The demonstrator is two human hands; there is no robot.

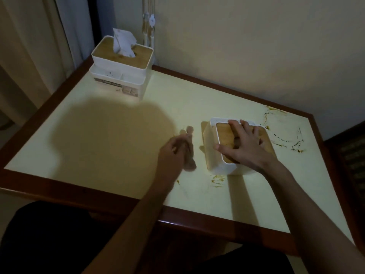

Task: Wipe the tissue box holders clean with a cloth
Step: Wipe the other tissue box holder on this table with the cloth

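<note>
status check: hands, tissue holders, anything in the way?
Left hand grips brown cloth, off the holder. Right hand steadies near tissue box holder. Far tissue box holder untouched. Nothing blocking; yellow stains on table.

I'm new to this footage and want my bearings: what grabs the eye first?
The right hand spread on the wooden lid of the near holder, mid-table. Beside it the left hand grips a brownish cloth. A second holder with a tissue sticking up stands at the far corner, and yellowish stains mark the table on the right.
</note>
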